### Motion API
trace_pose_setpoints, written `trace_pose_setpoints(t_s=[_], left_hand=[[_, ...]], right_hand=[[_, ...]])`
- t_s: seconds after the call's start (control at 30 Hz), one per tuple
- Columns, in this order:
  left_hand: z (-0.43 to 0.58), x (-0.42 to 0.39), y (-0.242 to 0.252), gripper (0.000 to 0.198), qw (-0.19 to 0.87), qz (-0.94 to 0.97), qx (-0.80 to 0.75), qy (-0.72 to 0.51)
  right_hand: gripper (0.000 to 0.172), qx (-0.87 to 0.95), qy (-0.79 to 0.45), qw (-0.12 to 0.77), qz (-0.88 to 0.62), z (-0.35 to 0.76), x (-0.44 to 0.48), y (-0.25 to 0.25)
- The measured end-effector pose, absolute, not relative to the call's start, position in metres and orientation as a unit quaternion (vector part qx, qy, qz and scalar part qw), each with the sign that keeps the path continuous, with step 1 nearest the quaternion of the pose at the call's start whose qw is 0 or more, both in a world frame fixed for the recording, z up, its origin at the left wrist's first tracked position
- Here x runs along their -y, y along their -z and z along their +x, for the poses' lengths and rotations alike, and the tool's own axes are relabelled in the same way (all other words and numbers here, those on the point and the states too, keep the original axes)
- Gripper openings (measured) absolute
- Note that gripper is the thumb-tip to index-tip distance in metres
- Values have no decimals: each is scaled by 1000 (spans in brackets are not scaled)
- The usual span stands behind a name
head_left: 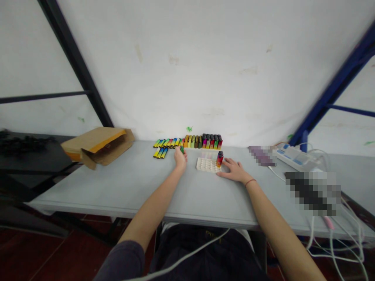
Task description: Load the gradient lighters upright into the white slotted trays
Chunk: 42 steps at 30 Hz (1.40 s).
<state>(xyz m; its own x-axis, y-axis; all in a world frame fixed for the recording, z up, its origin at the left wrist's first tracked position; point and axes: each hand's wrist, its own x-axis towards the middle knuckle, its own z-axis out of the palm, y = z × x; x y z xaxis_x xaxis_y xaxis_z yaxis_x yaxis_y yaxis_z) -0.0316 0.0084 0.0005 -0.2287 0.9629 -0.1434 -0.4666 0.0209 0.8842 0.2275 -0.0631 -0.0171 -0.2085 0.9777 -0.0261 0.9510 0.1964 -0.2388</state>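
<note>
One green lighter [182,149] sat pinched in the curled fingers of the left hand [180,159], near the far edge of the grey table [117,183] and just in front of a row of coloured lighters [187,141] lined up along the wall. Just right of that hand lay a white dimpled tray [206,164], with a single red-and-dark lighter [219,158] standing upright at its right end. The right hand [234,170] rested flat on the table, fingers spread, beside the tray's right corner; whether it touched the tray could not be told. An open cardboard box [96,147] lay well to the left. A white power strip [294,157] and loose cables [336,242] sat to the right.
</note>
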Motion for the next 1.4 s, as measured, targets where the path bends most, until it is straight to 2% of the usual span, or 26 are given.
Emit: trace_pose_setpoints(t_s=[0.43,0.63,0.77,0.93,1.1,1.4], left_hand=[[-31,-4,-7,35,518,246,-460,-678],[-23,-1,-8,36,567,331,-450,-606],[-4,10,0,16,479,535,-397,-572],[17,26,12,24,374,726,-307,-489],[27,28,22,28,376,770,-281,-431],[28,28,19,26,269,810,-308,-420]], right_hand=[[82,771,-105,68,-625,227,64,16],[82,773,-104,69,-622,227,64,16],[82,771,-99,65,-625,228,63,17],[81,769,-97,72,-628,226,64,17],[82,767,-103,74,-629,226,66,16],[82,767,-102,74,-629,226,65,17]])
